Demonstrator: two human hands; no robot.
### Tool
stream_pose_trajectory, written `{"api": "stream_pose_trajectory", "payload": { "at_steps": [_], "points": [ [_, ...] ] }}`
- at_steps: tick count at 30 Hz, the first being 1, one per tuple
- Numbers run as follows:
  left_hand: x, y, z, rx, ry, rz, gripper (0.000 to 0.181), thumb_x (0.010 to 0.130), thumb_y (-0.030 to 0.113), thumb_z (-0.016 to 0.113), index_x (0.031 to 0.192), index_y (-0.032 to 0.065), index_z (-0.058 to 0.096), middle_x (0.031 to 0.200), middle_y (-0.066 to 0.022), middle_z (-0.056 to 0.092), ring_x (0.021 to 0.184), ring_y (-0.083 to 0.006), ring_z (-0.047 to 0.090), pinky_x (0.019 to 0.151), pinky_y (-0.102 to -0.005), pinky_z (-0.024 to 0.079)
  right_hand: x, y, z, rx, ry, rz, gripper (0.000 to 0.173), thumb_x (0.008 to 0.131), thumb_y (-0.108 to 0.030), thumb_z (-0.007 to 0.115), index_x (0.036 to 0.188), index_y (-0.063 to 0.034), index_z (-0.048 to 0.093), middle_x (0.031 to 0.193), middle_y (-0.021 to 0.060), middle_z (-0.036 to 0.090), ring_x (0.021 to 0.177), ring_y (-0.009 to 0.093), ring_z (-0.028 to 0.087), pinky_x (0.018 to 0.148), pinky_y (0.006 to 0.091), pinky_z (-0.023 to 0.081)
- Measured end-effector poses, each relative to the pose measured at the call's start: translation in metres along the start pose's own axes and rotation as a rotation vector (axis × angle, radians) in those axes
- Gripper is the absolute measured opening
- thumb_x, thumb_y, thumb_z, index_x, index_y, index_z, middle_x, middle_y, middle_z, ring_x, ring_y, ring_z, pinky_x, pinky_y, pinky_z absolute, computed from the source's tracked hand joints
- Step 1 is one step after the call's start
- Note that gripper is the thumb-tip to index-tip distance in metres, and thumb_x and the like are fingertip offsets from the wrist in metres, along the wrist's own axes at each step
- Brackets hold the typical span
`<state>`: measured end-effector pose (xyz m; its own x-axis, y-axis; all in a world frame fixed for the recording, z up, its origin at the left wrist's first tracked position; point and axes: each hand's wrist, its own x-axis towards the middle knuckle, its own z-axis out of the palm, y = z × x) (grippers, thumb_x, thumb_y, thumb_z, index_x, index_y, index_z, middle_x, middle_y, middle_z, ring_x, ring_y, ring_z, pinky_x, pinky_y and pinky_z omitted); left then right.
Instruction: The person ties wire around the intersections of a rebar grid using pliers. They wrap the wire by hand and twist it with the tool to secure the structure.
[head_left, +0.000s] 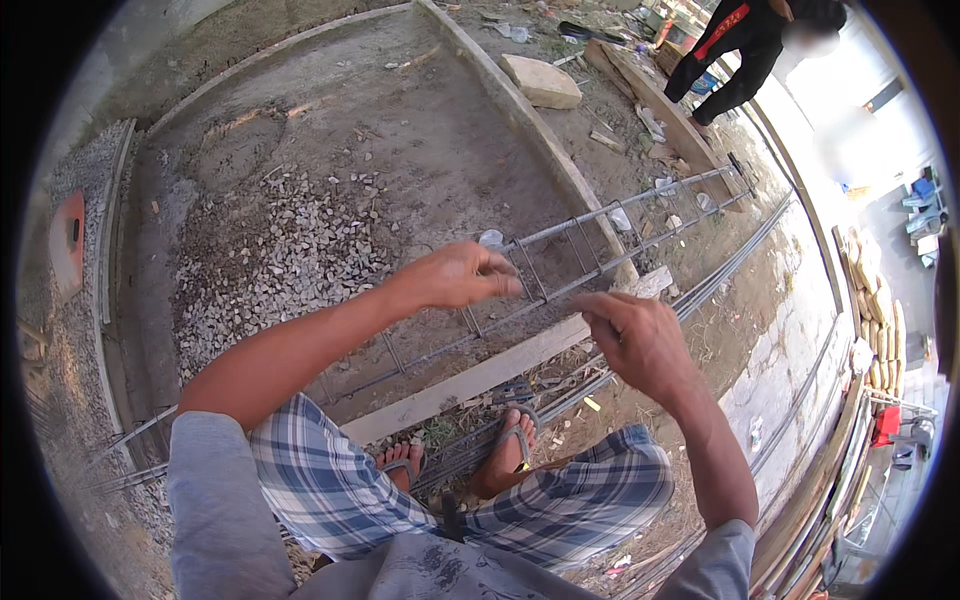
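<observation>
A long rebar frame with thin stirrups tied across it slopes over the ground before me. My left hand hovers at its upper bar, fingers curled and thumb near the fingertips. Over the lower bar is my right hand, bent at the wrist with its fingers curled toward the left one. A gap separates the two hands. Blur at the fingertips hides whether either hand pinches something thin, such as wire.
A timber form board runs in front of my sandalled feet, beside a bundle of steel bars. Gravel lies inside the formwork. A stone block sits beyond its edge. Another person stands bent over at upper right.
</observation>
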<state>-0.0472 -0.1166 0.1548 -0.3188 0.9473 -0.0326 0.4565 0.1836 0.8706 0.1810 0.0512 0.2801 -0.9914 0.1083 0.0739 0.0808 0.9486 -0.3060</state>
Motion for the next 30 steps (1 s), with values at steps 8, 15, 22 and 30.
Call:
{"api": "stream_pose_trajectory", "payload": {
  "at_steps": [8, 15, 22, 30],
  "points": [
    [0.145, -0.144, 0.032, -0.395, -0.013, -0.519, 0.038, 0.099, 0.037, 0.068, 0.112, 0.0009, 0.068, 0.090, -0.0113, 0.070, 0.080, -0.0214, 0.071, 0.062, -0.0390, 0.054, 0.179, 0.103, 0.047, -0.560, -0.215, -0.131, 0.021, 0.090, -0.007, 0.066, 0.102, -0.0196, 0.079, 0.087, 0.0031, 0.075, 0.087, 0.022, 0.071, 0.095, 0.0459, 0.045],
    [0.160, -0.151, 0.059, -1.064, -0.193, -0.671, 0.025, 0.101, 0.023, 0.066, 0.112, 0.0008, 0.062, 0.093, -0.0114, 0.070, 0.072, -0.0201, 0.070, 0.054, -0.0316, 0.057, 0.248, 0.131, 0.137, -0.683, -0.540, -0.215, 0.013, 0.088, -0.011, 0.067, 0.085, -0.0128, 0.079, 0.086, 0.0073, 0.076, 0.089, 0.028, 0.074, 0.100, 0.0572, 0.043],
    [0.156, -0.157, 0.056, -1.165, -0.175, -0.641, 0.023, 0.095, 0.017, 0.074, 0.108, 0.0021, 0.064, 0.096, -0.0081, 0.068, 0.077, -0.0189, 0.070, 0.056, -0.0286, 0.058, 0.256, 0.113, 0.157, -0.694, -0.760, -0.195, 0.010, 0.087, -0.017, 0.071, 0.088, -0.0115, 0.080, 0.092, 0.0086, 0.078, 0.093, 0.028, 0.075, 0.103, 0.0586, 0.042],
    [0.157, -0.149, 0.058, -1.128, -0.151, -0.648, 0.022, 0.097, 0.017, 0.072, 0.112, 0.0022, 0.067, 0.098, -0.0060, 0.065, 0.077, -0.0174, 0.068, 0.056, -0.0273, 0.057, 0.249, 0.116, 0.163, -0.703, -0.762, -0.188, 0.011, 0.088, -0.017, 0.071, 0.091, -0.0114, 0.079, 0.096, 0.0091, 0.078, 0.097, 0.029, 0.075, 0.102, 0.0561, 0.046]
  ]
}}
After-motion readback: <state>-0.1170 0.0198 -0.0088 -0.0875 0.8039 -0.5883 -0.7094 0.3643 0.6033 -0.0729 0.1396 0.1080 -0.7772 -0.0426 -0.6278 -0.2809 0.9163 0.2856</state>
